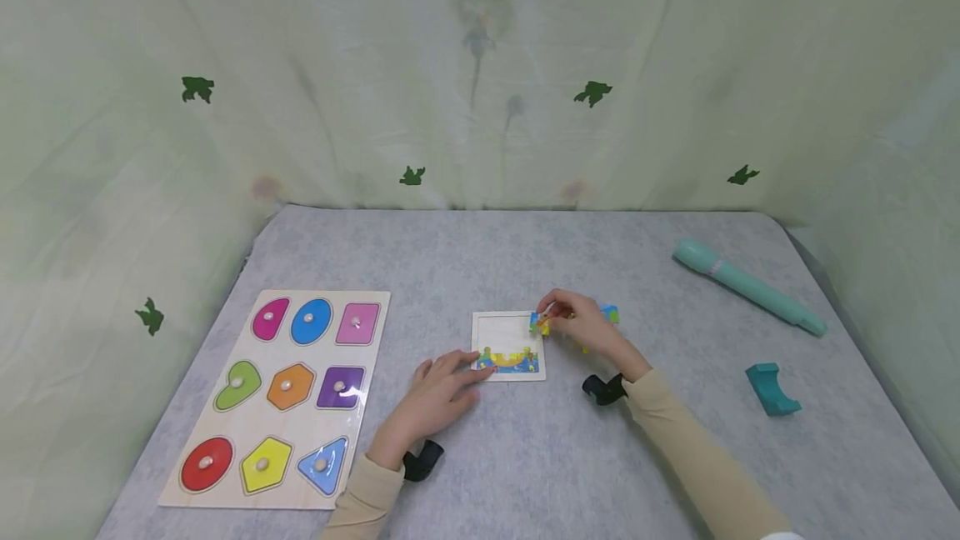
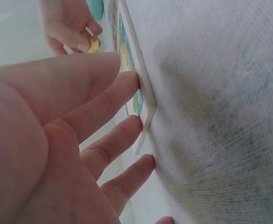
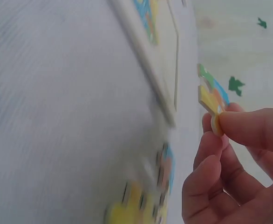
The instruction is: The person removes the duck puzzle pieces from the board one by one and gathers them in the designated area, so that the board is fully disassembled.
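A small white puzzle frame (image 1: pixel 498 332) lies mid-table, with fitted yellow and blue pieces (image 1: pixel 510 360) along its near side. My left hand (image 1: pixel 438 398) has its fingers stretched out and spread. Two of its fingertips (image 2: pixel 133 80) rest at the frame's left edge, as the left wrist view shows. Between thumb and fingers, my right hand (image 1: pixel 588 330) pinches a jigsaw puzzle piece (image 3: pixel 211 95) in yellow, green, orange and blue. The piece is raised over the frame's far right corner. Loose puzzle pieces (image 3: pixel 136 205) lie right of the frame, partly hidden by the right hand in the head view.
On the left lies a wooden board (image 1: pixel 277 298) with several coloured knobbed shapes. A mint-green tube-shaped object (image 1: pixel 750 286) lies at the back right. Nearer on that side is a teal block (image 1: pixel 772 390) with a curved cutout. A curtain (image 1: pixel 480 107) stands behind the table.
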Demonstrator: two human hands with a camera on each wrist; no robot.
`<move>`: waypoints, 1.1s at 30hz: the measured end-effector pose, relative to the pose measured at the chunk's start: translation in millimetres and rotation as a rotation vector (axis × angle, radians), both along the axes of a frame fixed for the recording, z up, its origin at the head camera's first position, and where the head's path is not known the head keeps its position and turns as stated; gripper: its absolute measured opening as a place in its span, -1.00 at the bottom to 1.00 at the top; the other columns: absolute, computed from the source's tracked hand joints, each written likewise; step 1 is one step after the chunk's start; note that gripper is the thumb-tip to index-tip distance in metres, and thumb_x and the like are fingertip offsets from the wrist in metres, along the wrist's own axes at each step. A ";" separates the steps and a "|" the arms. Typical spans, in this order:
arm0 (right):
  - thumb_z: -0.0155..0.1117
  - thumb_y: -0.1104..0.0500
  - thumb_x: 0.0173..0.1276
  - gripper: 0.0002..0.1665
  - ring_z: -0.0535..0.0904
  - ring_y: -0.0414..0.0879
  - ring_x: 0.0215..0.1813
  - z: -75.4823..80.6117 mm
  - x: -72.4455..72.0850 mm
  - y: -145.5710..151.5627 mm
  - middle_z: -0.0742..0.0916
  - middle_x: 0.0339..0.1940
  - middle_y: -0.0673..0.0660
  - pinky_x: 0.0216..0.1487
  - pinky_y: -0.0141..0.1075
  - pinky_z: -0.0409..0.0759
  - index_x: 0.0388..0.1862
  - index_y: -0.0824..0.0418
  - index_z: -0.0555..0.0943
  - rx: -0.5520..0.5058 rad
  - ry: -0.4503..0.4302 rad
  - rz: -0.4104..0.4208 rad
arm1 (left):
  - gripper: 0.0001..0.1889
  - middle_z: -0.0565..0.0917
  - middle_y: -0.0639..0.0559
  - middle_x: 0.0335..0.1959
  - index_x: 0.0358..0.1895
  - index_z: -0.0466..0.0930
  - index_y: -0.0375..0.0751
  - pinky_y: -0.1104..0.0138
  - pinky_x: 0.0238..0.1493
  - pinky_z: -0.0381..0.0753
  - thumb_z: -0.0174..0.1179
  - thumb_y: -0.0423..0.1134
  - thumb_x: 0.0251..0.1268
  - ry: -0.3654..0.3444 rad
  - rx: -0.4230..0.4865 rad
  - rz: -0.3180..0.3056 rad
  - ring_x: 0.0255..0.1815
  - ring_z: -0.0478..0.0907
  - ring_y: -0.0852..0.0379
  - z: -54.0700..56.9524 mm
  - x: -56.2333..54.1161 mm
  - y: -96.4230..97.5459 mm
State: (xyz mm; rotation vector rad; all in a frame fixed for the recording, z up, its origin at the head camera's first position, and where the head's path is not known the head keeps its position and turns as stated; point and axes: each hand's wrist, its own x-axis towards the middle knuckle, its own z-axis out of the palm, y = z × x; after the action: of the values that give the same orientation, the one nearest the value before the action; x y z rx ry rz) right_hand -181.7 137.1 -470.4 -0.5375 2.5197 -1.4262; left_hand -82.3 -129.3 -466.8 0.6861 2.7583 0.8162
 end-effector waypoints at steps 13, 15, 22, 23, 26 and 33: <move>0.18 0.42 0.29 -0.85 0.46 -0.04 -0.29 -3.0 5.6 24.5 0.66 -0.30 0.08 -0.27 -0.23 0.47 -0.24 0.24 0.62 0.117 -0.023 0.003 | -0.64 0.38 -0.19 0.31 0.22 0.55 -0.15 -0.31 0.24 -0.06 0.11 -0.26 0.39 0.005 0.013 -0.010 0.38 0.18 -0.21 1.6 0.6 -1.1; 0.18 0.42 0.29 -0.86 0.46 -0.05 -0.29 -3.8 6.0 24.3 0.65 -0.30 0.08 -0.27 -0.23 0.47 -0.24 0.24 0.62 0.139 -0.009 0.006 | -0.64 0.38 -0.19 0.31 0.22 0.55 -0.15 -0.30 0.25 -0.06 0.11 -0.26 0.39 0.000 0.012 -0.008 0.38 0.19 -0.20 1.5 0.3 -0.9; 0.16 0.43 0.29 -0.84 0.44 -0.08 -0.32 -3.5 9.1 21.2 0.63 -0.34 0.08 -0.28 -0.23 0.46 -0.25 0.25 0.63 0.212 0.067 0.007 | -0.64 0.38 -0.17 0.31 0.22 0.55 -0.12 -0.29 0.23 -0.03 0.12 -0.24 0.39 -0.002 0.011 -0.007 0.35 0.22 -0.19 -1.4 -0.5 -1.1; 0.16 0.43 0.29 -0.84 0.44 -0.08 -0.32 -3.3 9.6 21.0 0.62 -0.34 0.07 -0.28 -0.23 0.46 -0.25 0.26 0.63 0.223 0.081 0.008 | -0.64 0.39 -0.17 0.30 0.22 0.55 -0.11 -0.30 0.23 -0.03 0.12 -0.24 0.39 -0.001 0.013 -0.009 0.34 0.23 -0.19 -1.9 -0.6 -1.2; 0.15 0.45 0.28 -0.83 0.43 -0.08 -0.33 -2.2 11.3 19.7 0.61 -0.36 0.07 -0.28 -0.24 0.46 -0.25 0.28 0.63 0.254 0.105 0.001 | -0.63 0.39 -0.17 0.29 0.22 0.55 -0.10 -0.30 0.22 -0.02 0.12 -0.23 0.38 0.001 0.020 -0.011 0.32 0.26 -0.18 -3.0 -1.1 -1.6; 0.20 0.46 0.26 -0.86 0.41 -0.12 -0.39 -4.1 12.2 15.6 0.56 -0.44 0.05 -0.38 -0.30 0.43 -0.27 0.29 0.61 0.345 0.131 -0.015 | -0.64 0.39 -0.17 0.30 0.22 0.56 -0.11 -0.30 0.22 -0.03 0.13 -0.23 0.38 0.002 0.021 -0.006 0.32 0.26 -0.19 -4.1 -1.0 -1.9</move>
State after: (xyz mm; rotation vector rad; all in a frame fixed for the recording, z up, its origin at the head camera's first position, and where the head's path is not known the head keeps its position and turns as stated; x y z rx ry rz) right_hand -169.5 152.7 -474.5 -0.5619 2.7927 -0.9535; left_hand -83.2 -131.1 -470.8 0.6996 2.7516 0.8450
